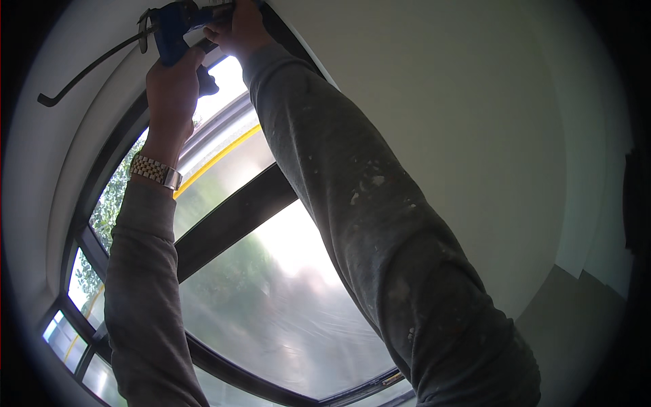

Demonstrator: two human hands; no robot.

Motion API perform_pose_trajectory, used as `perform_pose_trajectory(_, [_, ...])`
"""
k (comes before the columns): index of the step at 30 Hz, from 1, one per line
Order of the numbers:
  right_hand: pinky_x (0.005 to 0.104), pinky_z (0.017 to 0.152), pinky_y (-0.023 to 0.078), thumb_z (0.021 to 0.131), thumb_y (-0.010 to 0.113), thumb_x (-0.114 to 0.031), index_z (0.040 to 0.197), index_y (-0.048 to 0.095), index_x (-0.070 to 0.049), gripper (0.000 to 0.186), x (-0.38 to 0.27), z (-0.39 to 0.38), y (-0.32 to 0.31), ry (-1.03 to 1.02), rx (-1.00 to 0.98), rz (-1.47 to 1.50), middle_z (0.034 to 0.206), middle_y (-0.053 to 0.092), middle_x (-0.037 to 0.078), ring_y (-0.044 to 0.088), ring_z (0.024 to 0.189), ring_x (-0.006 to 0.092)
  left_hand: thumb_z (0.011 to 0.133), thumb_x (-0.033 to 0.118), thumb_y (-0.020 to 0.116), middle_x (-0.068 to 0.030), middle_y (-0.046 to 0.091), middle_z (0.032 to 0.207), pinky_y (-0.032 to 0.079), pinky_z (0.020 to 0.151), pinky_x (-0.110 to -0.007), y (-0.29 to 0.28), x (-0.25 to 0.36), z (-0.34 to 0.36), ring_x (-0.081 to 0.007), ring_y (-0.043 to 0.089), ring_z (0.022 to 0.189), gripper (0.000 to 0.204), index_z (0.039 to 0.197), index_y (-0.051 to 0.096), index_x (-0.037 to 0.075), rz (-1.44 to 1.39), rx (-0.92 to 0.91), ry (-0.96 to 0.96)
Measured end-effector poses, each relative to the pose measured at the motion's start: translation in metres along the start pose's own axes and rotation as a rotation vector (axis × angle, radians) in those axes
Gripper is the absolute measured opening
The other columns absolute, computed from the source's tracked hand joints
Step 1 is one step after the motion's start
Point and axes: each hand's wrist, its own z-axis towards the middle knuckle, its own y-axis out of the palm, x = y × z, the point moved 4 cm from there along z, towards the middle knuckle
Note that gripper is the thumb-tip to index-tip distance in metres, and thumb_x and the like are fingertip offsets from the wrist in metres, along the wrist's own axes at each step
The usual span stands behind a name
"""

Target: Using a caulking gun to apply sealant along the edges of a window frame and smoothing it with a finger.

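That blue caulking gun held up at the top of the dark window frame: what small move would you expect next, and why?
Probably a squeeze of the trigger while sliding along. The left hand grips the blue caulking gun at its handle, the right hand steadies its front, and the gun sits against the upper edge of the dark window frame beside the white wall.

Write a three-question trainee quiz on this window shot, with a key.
1. True or false: the left hand grips the handle of the blue caulking gun.
2. Where is the right hand? A) on the glass B) up at the gun's front end by the dark window frame C) hanging down
3. What does the left wrist wear?

Key: 1 true. 2 B. 3 a metal wristwatch.
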Motion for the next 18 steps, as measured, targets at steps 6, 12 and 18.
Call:
perform_pose_trajectory(6, [0.0529, 0.102, 0.042, 0.101, 0.043, -0.042, 0.112, 0.054, -0.011, 0.035, 0.009, -0.013, 0.002, -0.261, -0.111, -0.232, 0.102, 0.063, 0.008, 0.064, 0.100, 0.0259, 0.089, 0.017, 0.065, -0.0112, 0.064, 0.073, 0.063, 0.058, -0.034, -0.007, -0.012, 0.002, -0.0211, 0.070, 0.063, 0.021, 0.093, 0.059, -0.004, 0.026, 0.008, -0.009])
perform_pose_trajectory(12, [0.0531, 0.102, 0.041, 0.099, 0.046, -0.045, 0.113, 0.056, -0.011, 0.038, 0.011, -0.012, -0.005, -0.084, -0.079, -0.020, 0.101, 0.064, 0.008, 0.065, 0.097, 0.0256, 0.090, 0.017, 0.064, -0.0101, 0.063, 0.073, 0.063, 0.060, -0.035, -0.003, -0.014, -0.004, -0.0207, 0.069, 0.063, 0.020, 0.094, 0.059, -0.002, 0.023, 0.016, -0.019])
perform_pose_trajectory(18, [0.0524, 0.100, 0.041, 0.099, 0.047, -0.044, 0.114, 0.055, -0.010, 0.038, 0.010, -0.023, -0.003, -0.075, -0.035, -0.005, 0.098, 0.066, 0.009, 0.064, 0.092, 0.0254, 0.091, 0.017, 0.064, -0.0090, 0.062, 0.072, 0.062, 0.059, -0.035, -0.004, -0.015, -0.010, -0.0195, 0.068, 0.061, 0.019, 0.094, 0.059, -0.001, 0.025, 0.026, -0.012])
